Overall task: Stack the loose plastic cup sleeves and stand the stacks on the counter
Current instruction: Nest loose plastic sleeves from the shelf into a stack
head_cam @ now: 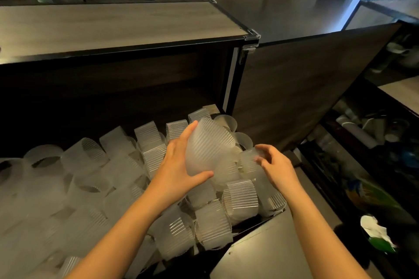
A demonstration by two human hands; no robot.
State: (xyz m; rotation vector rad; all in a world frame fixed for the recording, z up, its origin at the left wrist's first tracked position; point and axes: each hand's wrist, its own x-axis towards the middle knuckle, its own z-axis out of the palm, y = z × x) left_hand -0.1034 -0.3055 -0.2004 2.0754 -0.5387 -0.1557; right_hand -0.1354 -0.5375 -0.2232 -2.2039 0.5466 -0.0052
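The left grip (179, 165) curls round a ribbed sleeve (208, 145), likely steadying it for nesting; just to its right, the right grip (277, 166) pinches a second sleeve (249, 158).

sleeves (210, 149): frosted ribbed plastic | counter (113, 27): matt wood-grain, probably laminate
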